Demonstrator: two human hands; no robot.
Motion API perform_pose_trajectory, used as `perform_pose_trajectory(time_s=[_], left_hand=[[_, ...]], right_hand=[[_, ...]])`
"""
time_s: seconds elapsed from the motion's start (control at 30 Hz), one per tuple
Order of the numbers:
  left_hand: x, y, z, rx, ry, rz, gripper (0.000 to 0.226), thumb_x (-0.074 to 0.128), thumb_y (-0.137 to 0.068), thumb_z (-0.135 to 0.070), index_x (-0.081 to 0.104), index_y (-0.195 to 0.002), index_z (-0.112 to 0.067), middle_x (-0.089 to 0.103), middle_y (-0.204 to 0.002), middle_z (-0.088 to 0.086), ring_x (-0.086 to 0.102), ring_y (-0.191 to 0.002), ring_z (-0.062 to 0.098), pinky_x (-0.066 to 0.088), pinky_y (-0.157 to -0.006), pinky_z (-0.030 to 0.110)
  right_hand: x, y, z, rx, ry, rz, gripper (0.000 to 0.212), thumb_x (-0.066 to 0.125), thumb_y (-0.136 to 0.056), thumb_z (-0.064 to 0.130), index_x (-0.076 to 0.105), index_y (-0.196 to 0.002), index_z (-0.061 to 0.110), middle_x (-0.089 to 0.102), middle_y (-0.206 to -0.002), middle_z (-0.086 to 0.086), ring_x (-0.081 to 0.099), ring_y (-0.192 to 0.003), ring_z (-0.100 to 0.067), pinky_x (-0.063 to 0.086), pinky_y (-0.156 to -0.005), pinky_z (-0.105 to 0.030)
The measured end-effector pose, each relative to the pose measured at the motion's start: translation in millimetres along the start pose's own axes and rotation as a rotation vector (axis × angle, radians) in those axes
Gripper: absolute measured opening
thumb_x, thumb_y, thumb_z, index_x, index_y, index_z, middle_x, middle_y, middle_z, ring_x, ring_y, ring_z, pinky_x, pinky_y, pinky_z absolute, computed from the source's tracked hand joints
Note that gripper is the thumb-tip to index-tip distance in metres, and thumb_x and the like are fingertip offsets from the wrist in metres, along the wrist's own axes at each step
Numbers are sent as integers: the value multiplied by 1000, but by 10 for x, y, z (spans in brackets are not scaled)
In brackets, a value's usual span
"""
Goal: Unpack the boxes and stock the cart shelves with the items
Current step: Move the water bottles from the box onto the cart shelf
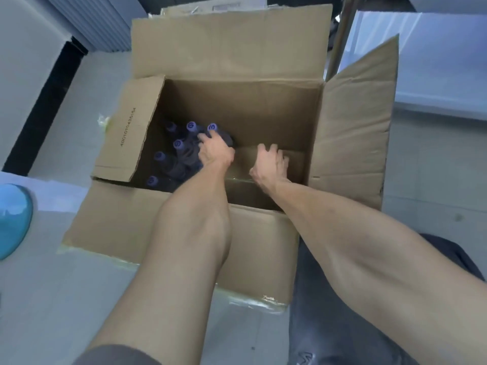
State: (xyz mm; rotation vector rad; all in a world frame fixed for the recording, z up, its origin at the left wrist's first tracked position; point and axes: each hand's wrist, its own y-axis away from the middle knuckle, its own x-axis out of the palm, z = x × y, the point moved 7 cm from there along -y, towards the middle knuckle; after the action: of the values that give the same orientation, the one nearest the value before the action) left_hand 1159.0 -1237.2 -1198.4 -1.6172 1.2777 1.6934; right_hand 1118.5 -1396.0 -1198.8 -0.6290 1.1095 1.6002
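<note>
We look down into a large open brown cardboard box (pixel 237 106) standing on a pale tiled floor (pixel 52 299), its four flaps folded outward; both our forearms cross the near flap and reach inside. The far flap stands up beyond our hands, the right flap rises at our right, and the shorter left flap, printed with a number, tilts over the box's left edge. The right half of the box floor, under and beyond our right hand (pixel 270 164), is bare cardboard, with free space to the far and right walls. A cluster of dark bottles with purple caps (pixel 181 146) fills the left half, at and beyond our left hand (pixel 214 151), packed close to the left wall. Our left hand curls its fingers around one dark bottle at the cluster's right edge. Our right hand, just beside the left, has its fingers bent downward toward the box floor; we cannot tell whether it grips anything. A round light-blue object (pixel 13 219) lies well off to our left.
</note>
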Motion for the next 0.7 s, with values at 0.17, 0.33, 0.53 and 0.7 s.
perform_pose_trajectory(time_s=[0.17, 0.33, 0.53, 0.7], left_hand=[[219, -56, 92, 67, -59, -70, 80, 63, -90, -24, 18, -155, -9, 20, -156, 25, 39, -134, 42, 41, -104, 49], [137, -268, -137, 169, -69, -131, 83, 64, -89, -22, 16, -156, -10, 14, -162, 17, 37, -136, 38, 44, -100, 49], [262, -297, 99, 157, -111, -148, 45, 55, -90, -1, 47, -134, 1, 41, -140, 24, 55, -113, 47, 47, -94, 52], [235, -324, 422, -81, 56, -162, 38, 46, -101, -7, 47, -140, -5, 44, -139, 22, 50, -125, 41, 40, -105, 46]], right_hand=[[-5, -101, 47, 13, -108, -76, 46, 63, -82, 16, 53, -127, 13, 52, -127, -17, 50, -120, -35, 38, -102, -48], [76, -158, 16, 30, -159, -65, 47, 62, -84, 12, 53, -130, 12, 52, -130, -17, 49, -123, -34, 39, -105, -48], [72, -166, 116, 81, -331, -28, 41, 61, -83, 11, 56, -124, 9, 54, -122, -17, 53, -114, -36, 46, -93, -41], [146, -172, 143, 75, -356, 33, 42, 60, -83, 9, 56, -125, 10, 54, -122, -16, 54, -114, -36, 47, -91, -38]])
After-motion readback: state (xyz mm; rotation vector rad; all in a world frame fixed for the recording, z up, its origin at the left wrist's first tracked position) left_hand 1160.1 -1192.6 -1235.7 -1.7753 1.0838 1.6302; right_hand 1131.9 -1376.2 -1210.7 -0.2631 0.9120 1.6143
